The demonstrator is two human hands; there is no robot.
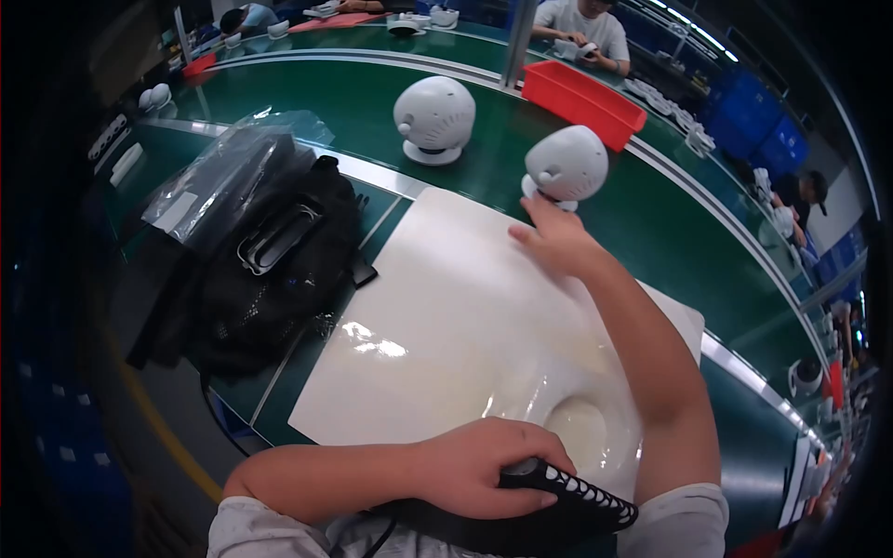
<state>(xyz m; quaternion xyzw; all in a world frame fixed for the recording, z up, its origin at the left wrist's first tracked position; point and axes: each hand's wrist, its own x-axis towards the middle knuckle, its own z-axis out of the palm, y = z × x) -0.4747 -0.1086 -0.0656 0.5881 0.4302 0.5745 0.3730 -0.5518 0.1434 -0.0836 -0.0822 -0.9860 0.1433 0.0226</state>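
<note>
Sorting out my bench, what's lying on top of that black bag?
A crinkled clear plastic bag lies across the far end of the black bag, and a grey oblong buckle-like frame sits mid-top. What the plastic holds is unclear; the bag's inside is hidden.

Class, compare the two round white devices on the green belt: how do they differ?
The left white device stands alone, untouched; the right white device is touched by the right hand. The left one sits farther from the white mat; the right one stands at its edge. Both are round, white, on bases.
</note>
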